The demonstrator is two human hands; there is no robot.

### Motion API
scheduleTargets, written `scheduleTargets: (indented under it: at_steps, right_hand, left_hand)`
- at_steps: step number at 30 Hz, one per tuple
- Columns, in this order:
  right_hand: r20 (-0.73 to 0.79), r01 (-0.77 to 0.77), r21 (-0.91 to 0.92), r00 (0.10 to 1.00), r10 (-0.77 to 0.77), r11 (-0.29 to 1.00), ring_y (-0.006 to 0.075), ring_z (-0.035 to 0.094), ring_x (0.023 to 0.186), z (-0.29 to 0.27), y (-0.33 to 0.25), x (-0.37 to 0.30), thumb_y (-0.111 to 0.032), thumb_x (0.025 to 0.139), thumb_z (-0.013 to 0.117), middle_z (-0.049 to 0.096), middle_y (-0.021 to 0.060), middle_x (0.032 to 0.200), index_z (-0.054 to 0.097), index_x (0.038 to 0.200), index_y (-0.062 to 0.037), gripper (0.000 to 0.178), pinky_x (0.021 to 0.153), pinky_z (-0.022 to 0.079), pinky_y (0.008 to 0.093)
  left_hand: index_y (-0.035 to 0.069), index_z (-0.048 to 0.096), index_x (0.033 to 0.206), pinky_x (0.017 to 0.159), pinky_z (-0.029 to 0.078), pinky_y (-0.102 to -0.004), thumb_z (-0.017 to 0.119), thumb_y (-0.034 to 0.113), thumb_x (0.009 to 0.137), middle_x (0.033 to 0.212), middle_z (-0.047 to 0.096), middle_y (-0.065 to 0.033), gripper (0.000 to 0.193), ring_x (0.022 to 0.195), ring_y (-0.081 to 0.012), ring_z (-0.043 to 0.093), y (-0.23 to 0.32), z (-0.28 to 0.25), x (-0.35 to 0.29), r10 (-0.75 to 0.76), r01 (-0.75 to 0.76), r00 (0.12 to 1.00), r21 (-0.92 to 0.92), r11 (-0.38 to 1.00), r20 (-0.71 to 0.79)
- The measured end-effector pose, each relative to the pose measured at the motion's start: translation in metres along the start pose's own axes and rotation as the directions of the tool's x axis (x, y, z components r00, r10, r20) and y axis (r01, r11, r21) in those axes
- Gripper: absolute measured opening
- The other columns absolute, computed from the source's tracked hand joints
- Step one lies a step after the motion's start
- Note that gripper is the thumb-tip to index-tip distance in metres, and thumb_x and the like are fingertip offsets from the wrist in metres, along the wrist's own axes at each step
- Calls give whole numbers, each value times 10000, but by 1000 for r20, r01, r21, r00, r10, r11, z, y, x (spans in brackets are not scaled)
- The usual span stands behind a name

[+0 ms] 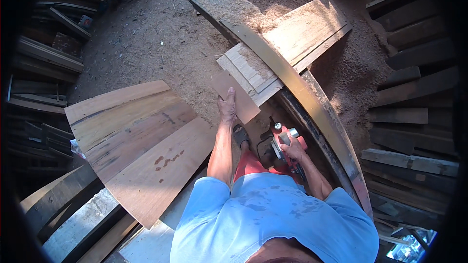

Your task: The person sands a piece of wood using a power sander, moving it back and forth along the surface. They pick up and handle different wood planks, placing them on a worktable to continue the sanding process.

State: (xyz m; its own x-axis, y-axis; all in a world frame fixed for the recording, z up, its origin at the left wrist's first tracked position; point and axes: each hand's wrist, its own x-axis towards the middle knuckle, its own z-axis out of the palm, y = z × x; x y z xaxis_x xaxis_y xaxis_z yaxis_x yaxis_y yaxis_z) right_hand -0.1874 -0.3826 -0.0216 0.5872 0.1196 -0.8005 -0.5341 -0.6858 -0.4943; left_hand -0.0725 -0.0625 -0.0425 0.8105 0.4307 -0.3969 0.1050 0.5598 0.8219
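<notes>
My left hand (227,105) is closed on a small flat wooden board (246,104), thumb on its upper face. The board is held out beside a long beam, close to the ends of some planks. My right hand (293,150) grips a red and silver electric hand planer (278,139), which hangs low on the near side of the beam. Its underside is hidden from here. Several pale planks (308,30) lie stacked under the long wooden beam (287,70), sticking out on both sides of it.
At the left rests a row of wide boards (141,141), the nearest with dark wet spots. Heaped sawdust (351,83) covers the ground beyond the beam. Stacked timber (414,83) lines the right side, and more planks (53,53) stand at the left. My sandalled foot (240,136) is beneath my left arm.
</notes>
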Motion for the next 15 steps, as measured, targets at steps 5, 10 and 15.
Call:
scheduleTargets:
  at_steps: [5,10,15]
  right_hand:
    - [45,-68,-30,997,69,997,315,741,945,5,13,5,-289,860,714,732,226,1024,611,1301,44,562,833,577,438]
    - [86,-93,-29,992,95,995,281,740,894,4,-6,-4,-266,879,706,734,195,963,634,1238,35,474,791,577,430]
    - [91,21,-86,996,-14,996,298,741,914,1,-11,7,-279,880,713,734,207,990,627,1249,36,493,803,580,431]
  left_hand:
    - [-18,552,1397,951,553,-353,751,263,999,1247,681,-108,526,1077,-192,668,-36,-11,-39,-6,7,1000,-21,1000,15]
    - [-24,583,1362,955,546,-348,783,274,973,1230,698,-123,529,1071,-199,679,2,-39,-54,-281,242,957,342,908,68]
    - [-22,579,1364,976,549,-364,807,270,948,1229,697,-127,557,1114,-216,672,27,-77,-111,-248,252,968,192,948,-43]
